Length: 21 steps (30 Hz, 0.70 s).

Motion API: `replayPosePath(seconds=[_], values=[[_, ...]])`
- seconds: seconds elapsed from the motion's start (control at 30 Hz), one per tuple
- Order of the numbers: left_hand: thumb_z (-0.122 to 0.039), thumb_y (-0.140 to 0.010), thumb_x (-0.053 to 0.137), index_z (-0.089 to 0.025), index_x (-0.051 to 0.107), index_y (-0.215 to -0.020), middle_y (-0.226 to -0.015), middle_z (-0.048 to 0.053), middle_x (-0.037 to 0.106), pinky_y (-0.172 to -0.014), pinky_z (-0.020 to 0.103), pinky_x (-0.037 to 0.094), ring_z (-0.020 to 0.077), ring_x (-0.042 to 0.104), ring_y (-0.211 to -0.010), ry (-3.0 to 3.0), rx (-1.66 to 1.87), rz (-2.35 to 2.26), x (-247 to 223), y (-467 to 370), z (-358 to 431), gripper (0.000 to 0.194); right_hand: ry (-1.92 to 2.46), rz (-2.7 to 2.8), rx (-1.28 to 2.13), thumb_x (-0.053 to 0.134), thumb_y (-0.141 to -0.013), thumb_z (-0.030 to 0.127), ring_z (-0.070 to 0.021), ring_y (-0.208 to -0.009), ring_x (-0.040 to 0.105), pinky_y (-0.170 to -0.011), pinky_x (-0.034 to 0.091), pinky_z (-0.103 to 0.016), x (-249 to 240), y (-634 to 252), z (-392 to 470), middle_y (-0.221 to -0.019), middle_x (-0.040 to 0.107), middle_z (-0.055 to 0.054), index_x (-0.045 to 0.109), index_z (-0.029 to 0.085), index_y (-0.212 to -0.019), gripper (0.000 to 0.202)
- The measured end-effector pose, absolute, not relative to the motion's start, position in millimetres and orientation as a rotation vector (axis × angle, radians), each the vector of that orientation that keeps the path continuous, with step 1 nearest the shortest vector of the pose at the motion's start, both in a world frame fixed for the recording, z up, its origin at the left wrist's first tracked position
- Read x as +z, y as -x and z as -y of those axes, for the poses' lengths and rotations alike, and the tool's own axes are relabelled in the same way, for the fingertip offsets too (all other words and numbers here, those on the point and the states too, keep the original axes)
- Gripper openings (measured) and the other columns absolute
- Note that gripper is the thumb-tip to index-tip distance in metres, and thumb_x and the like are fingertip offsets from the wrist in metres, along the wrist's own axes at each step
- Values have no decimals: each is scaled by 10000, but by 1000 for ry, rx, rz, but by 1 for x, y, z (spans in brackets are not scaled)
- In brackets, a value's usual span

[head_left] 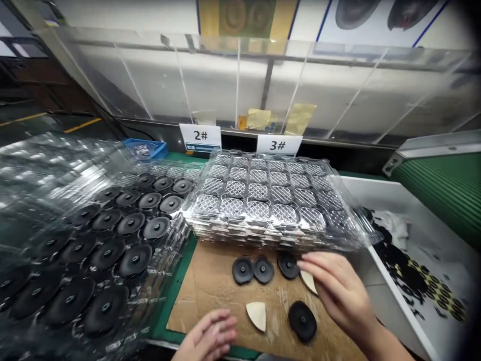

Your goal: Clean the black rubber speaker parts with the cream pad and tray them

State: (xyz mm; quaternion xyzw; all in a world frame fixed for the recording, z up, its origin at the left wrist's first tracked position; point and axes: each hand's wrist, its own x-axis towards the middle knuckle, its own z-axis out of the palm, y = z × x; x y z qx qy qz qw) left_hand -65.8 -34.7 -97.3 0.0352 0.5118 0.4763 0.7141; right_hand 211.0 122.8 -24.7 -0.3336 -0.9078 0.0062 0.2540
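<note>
Counting four black discs point(302, 321), round with raised hubs, and two pale wedges point(256, 316) on the cardboard point(210, 301) in the head view. Leaving the left hand point(212, 335) loosely open near one wedge; bunching the right hand's point(334, 286) fingertips close beside a disc, cannot tell if pinching anything.

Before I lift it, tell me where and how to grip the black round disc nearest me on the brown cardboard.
With the right hand, I'd come from above and pinch the black round disc across its rim; it lies flat, its central hub looks small.
</note>
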Motion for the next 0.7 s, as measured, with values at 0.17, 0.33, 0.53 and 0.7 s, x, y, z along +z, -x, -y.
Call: replayPosePath(seconds=[0.17,0.33,0.53,0.7], values=[[-282,-535,793,-172,686,-803,-864,67,737,-713,278,512,208,674,-799,46,1190,-1254,-101,94,-3,308,1276,2391,291,484,-836,159,-233,-1034,544,-851,473,-387,-79,-232,-62,-1089,594,-67,559,251,-1110,299],[-243,-628,735,-186,645,-925,-973,48,710,-786,249,505,180,646,-905,69,1205,-1375,-97,86,-24,315,1625,2365,431,580,-766,312,-334,-1158,466,-862,476,-489,-124,-223,-33,-1296,457,-128,320,251,-1352,645],[-352,-618,725,-205,667,-870,-929,74,706,-783,307,503,231,642,-860,-142,1143,-1465,-76,54,-27,298,1691,2086,782,476,-819,207,-289,-1228,407,-964,397,-503,-130,-215,-25,-1326,425,-78,334,325,-1337,551],[-340,-687,665,-291,729,-833,-971,82,701,-925,372,417,286,592,-982,-885,1021,-1397,-49,31,-16,167,1504,1320,1640,571,-771,483,-279,-1209,439,-991,374,-427,-97,-195,-33,-1286,485,-109,468,247,-1247,542]])
